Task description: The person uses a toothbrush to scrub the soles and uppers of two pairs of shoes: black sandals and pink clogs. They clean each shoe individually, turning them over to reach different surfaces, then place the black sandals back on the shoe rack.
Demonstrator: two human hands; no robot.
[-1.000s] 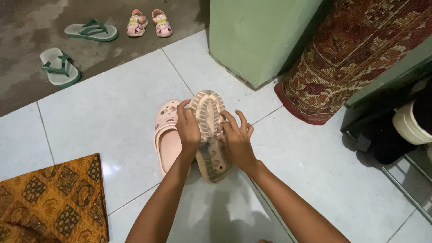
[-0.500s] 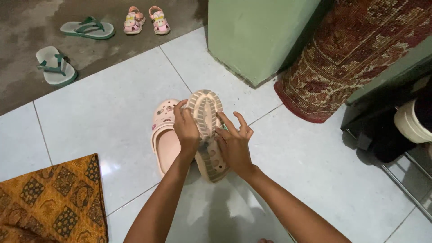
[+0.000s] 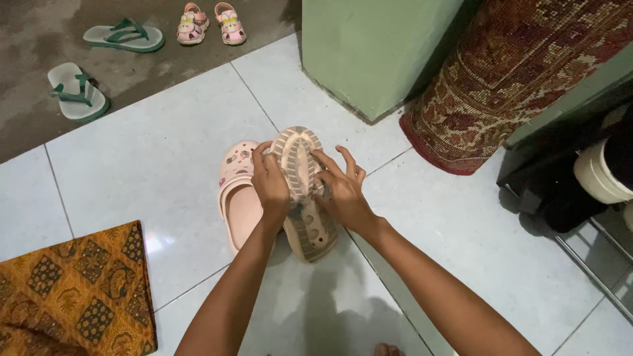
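A pink clog [image 3: 304,198] is held up off the white tiled floor with its dirty, ridged sole facing me. My left hand [image 3: 270,188] grips its left edge. My right hand [image 3: 339,188] rests on its right side, fingers spread across the sole. The matching pink clog [image 3: 239,188] lies upright on the floor just left of my left hand, with small charms on its toe.
Two green flip-flops [image 3: 78,92] [image 3: 124,37] and a pair of small pink sandals [image 3: 204,23] lie on the dark concrete at the back. A green pillar [image 3: 369,46], a rolled red carpet [image 3: 508,79], a brown patterned cloth [image 3: 72,290] and a dark rack [image 3: 573,191] stand around.
My right hand has moved up onto the sole, its fingers now reaching over the ridges. The held clog has shifted slightly up and left in view.
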